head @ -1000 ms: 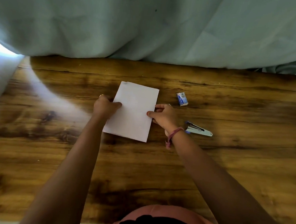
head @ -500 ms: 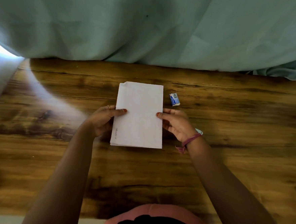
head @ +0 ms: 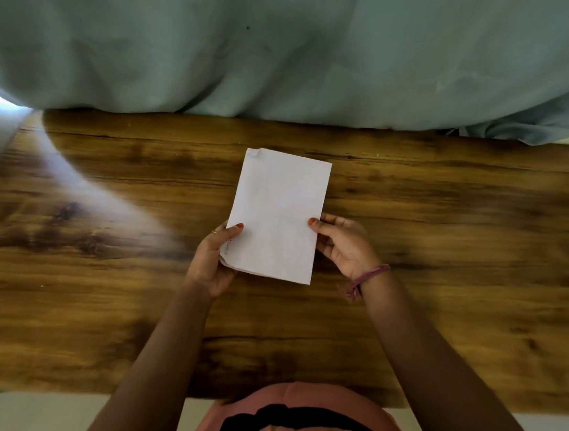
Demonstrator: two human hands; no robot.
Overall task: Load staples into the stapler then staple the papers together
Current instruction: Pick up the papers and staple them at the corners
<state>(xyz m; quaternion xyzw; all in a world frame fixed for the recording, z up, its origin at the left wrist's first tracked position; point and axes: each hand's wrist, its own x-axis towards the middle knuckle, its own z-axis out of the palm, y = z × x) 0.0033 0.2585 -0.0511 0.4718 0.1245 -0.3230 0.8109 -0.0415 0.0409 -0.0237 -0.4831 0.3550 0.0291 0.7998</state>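
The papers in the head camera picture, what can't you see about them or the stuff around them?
- Head view: the small marks on the papers, beside the left hand, are too tiny to read.
- Sheet count: the stacked edges blur together.
- Stapler: not visible anywhere.
- Right hand: its fingers behind the sheets are hidden.

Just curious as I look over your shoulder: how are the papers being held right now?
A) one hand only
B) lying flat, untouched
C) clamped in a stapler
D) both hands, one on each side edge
D: the left hand and the right hand each pinch a side edge of the papers.
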